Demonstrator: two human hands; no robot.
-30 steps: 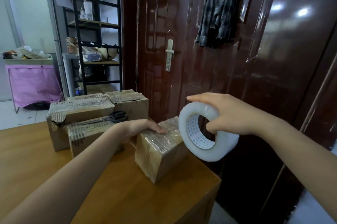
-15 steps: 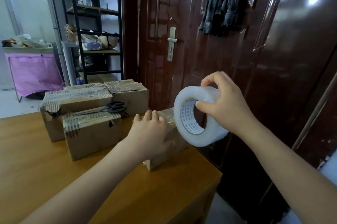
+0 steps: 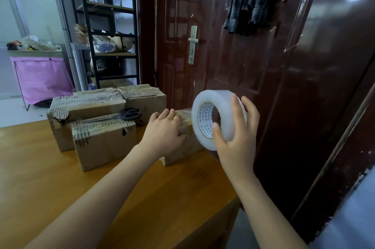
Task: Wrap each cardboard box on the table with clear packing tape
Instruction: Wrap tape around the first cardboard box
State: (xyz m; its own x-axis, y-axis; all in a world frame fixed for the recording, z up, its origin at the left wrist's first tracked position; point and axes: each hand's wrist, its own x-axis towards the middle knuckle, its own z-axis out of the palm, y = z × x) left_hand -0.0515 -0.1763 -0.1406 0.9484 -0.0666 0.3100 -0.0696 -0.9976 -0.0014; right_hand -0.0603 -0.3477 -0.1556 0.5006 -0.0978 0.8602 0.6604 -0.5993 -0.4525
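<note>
Bare table [image 3: 50,167] lies open near-left; stacked boxes [image 3: 101,141] and scissors [image 3: 121,116] crowd the far edge.

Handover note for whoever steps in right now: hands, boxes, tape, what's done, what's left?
Left hand: flat on top of the near box, steadying it at the table's right edge.
Right hand: grips the tape roll, held upright against that box's right end.
Near box already shows shiny tape across its top; wrap in progress.
Other boxes are grouped to the left; scissors lie on top of them. How fully they are taped is unclear.
Left: finish this wrap, cut the tape, check the rest.
</note>
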